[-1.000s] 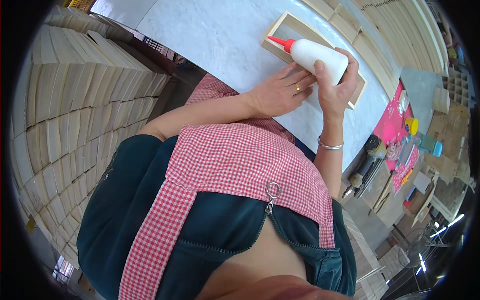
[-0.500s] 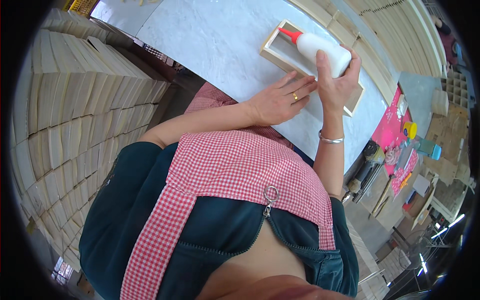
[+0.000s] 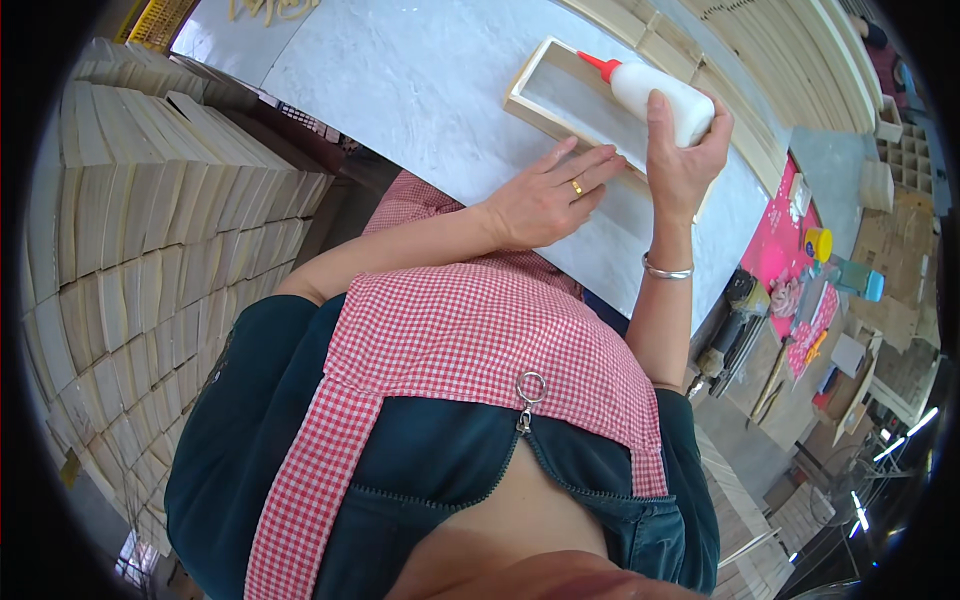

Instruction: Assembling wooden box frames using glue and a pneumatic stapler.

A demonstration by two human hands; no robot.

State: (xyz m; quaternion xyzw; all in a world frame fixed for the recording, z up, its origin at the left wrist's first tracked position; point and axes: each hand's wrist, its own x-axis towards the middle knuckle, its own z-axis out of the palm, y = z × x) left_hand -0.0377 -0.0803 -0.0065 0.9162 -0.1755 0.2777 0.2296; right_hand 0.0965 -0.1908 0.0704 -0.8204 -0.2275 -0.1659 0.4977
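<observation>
A narrow rectangular wooden frame (image 3: 540,118) lies slantwise on the pale marbled tabletop, and the table shows through its middle. My left hand (image 3: 545,203), a ring on one finger, is stretched out with its fingertips against the frame's near side. In my right hand (image 3: 685,160) is a white squeeze bottle (image 3: 655,98), gripped round its lower body. The bottle lies tilted above the frame, its red pointed nozzle (image 3: 597,66) toward the far left. My right hand and the bottle hide the frame's right part. Whether anything comes from the nozzle I cannot tell.
Long wooden strips and boards (image 3: 790,70) line the table's far right side. Tall stacks of wood pieces (image 3: 130,210) stand at my left. Beyond the table's right edge are a pink sheet (image 3: 775,225), a yellow round container (image 3: 817,243) and a dark power tool (image 3: 735,310).
The wooden frame and my left hand have shifted slightly left. The bottle in my right hand has moved a little to the right, its nozzle now farther from the frame's left end.
</observation>
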